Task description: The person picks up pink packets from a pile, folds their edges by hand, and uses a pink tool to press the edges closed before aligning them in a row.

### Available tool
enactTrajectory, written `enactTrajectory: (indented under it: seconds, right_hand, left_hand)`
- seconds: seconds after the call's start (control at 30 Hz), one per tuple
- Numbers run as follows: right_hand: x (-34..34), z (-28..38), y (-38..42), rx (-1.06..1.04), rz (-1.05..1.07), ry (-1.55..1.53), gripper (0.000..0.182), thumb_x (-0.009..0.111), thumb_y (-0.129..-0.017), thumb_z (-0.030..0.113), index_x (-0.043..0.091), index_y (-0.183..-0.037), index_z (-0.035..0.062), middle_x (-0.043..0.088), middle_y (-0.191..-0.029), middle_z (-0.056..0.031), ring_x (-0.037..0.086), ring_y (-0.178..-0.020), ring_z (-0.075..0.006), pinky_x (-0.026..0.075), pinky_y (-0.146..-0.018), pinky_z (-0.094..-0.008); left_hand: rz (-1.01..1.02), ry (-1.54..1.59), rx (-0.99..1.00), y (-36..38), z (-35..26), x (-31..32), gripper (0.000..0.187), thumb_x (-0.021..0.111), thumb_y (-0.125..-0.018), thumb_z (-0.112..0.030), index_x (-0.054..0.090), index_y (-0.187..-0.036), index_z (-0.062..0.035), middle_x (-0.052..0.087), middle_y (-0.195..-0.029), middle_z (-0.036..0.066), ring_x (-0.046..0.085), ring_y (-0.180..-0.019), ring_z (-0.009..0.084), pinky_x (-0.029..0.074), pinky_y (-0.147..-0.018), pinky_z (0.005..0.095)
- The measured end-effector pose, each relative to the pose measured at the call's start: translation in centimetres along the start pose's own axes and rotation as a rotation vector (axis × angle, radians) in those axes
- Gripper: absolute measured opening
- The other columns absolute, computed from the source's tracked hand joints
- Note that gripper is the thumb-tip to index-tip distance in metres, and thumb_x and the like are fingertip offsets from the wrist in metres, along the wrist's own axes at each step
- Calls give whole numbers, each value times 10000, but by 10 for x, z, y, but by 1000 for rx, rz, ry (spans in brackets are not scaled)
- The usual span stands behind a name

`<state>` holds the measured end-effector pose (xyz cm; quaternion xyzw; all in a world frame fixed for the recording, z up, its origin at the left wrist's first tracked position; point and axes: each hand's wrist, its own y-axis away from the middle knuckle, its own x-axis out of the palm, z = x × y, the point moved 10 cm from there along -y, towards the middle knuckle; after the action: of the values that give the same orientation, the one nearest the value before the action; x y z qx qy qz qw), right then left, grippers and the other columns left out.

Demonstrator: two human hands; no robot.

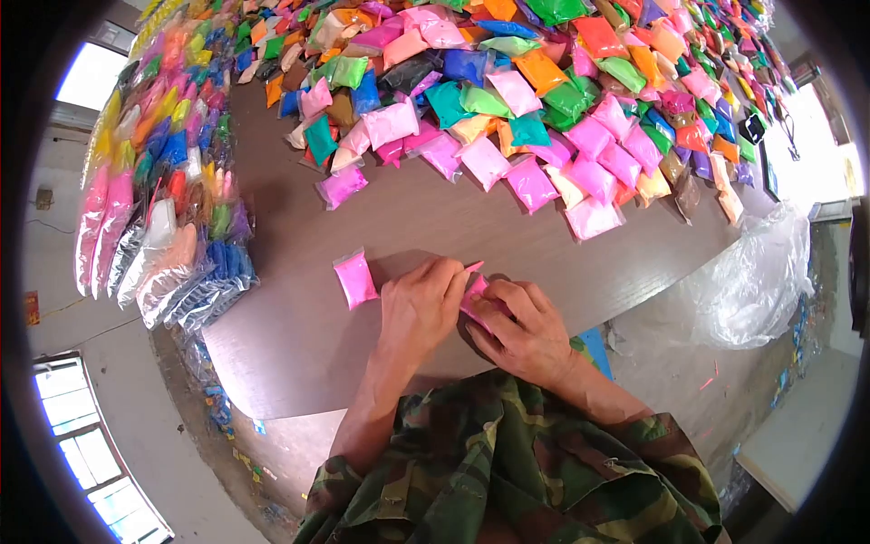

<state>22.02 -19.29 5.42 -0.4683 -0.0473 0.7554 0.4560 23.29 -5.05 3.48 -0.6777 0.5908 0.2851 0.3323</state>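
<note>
A small bright pink packet (pixel 478 297) is between my two hands, just above the dark tabletop and partly covered by fingers. My left hand (pixel 421 299) pinches at its left side, fingers bent together. Curled fingers of my right hand (pixel 521 326) grip the packet from the right. Another pink packet (pixel 355 278) lies flat on the table, just left of my left hand. What my fingertips touch exactly is hidden behind the knuckles.
A large heap of small coloured packets (pixel 589 163) covers the table's far side. Long clear bags of coloured packets (pixel 172 181) are stacked along the left. Crumpled clear plastic (pixel 752 281) lies at the right of the table (pixel 272 363). Scraps litter the floor.
</note>
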Motion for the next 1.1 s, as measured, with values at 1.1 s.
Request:
enactTrajectory:
  seconds: [1.1]
  right_hand:
    - [-4, 0, 11, 14, -35, 24, 410, 911, -769, 134, 738, -1136, 76, 617, -1152, -80, 670, -1009, -274, 568, -815, -374]
  left_hand:
    - [-99, 223, -96, 29, -1, -19, 84, 795, -926, -64, 718, -930, -30, 726, -817, 132, 705, -689, 278, 545, -617, 389]
